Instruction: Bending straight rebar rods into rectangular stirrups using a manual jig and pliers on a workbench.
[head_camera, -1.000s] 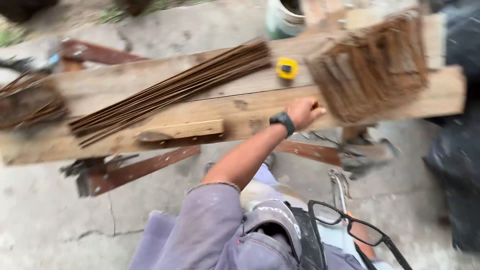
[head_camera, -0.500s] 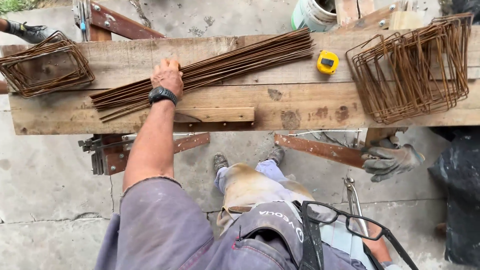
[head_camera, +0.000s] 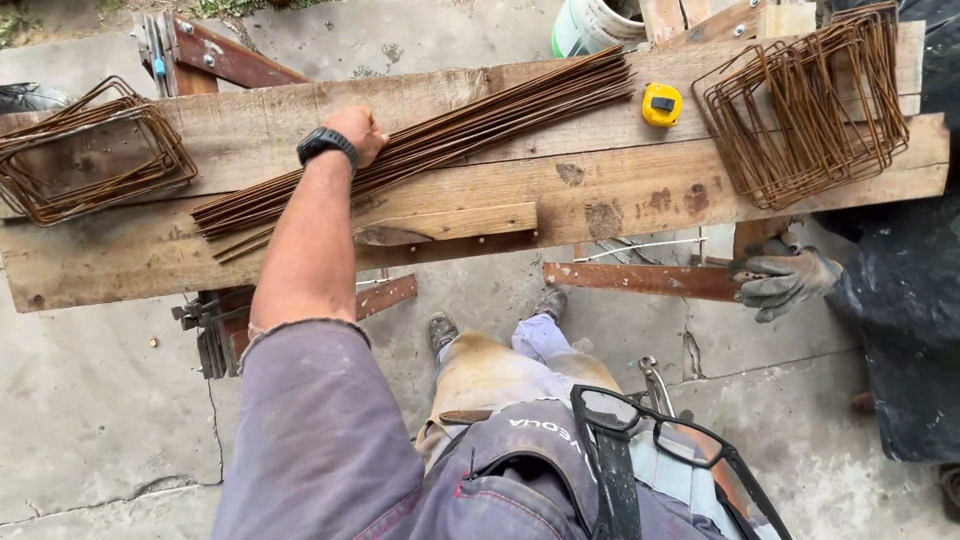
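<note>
Where rusty, thin straight rods (head_camera: 430, 145) under left hand (head_camera: 357, 132)

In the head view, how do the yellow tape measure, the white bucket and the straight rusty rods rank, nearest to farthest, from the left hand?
1. Straight rusty rods: under the left hand.
2. Yellow tape measure: right, on the plank.
3. White bucket: top, beyond the bench; nearly tied with the tape.

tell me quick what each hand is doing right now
Left hand: closed on the bundle of rusty steel rods lying on the wooden plank bench.
Right hand: not in view.
</note>
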